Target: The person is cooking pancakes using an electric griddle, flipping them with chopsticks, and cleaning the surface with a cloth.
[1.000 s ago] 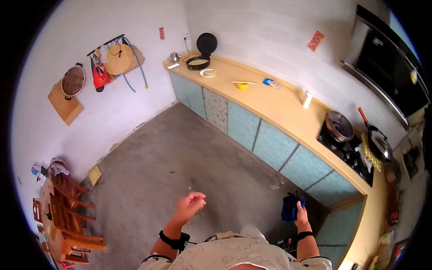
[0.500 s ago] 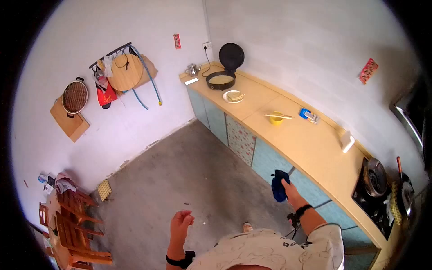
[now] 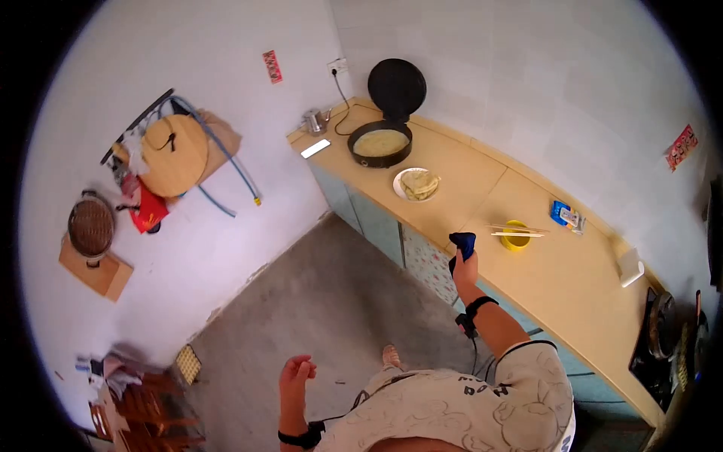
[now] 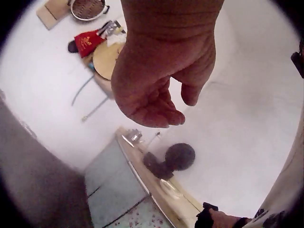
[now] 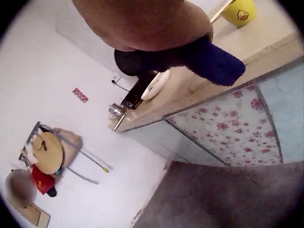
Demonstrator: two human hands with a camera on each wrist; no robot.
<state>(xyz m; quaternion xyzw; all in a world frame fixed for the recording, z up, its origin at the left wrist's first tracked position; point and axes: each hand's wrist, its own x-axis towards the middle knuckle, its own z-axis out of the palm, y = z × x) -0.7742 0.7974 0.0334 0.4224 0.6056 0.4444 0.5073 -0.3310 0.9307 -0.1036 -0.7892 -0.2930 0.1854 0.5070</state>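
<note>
My right hand (image 3: 466,273) grips a dark blue cloth (image 3: 463,242) at the counter's front edge, and the cloth (image 5: 216,61) sticks out past the hand in the right wrist view. My left hand (image 3: 297,374) hangs over the floor with loosely curled fingers, holding nothing. Beyond the cloth, a white plate (image 3: 398,190) carries folded flatbreads (image 3: 419,183). Behind it stands a black electric griddle (image 3: 361,160), lid raised, with a pale flatbread (image 3: 381,142) inside. To the right of the cloth is a yellow bowl (image 3: 515,242) with chopsticks (image 3: 506,234) across its top.
On the counter (image 3: 452,203) are a metal kettle (image 3: 314,120), a flat white object (image 3: 315,148), a blue packet (image 3: 566,216) and a white container (image 3: 631,267). A stove (image 3: 649,361) is at the right. Wooden chairs (image 3: 154,403) stand at lower left.
My right hand has carried the cloth up from low beside the cabinets to the counter's edge. The view has moved closer to the griddle and plate. The left hand stays loosely curled.
</note>
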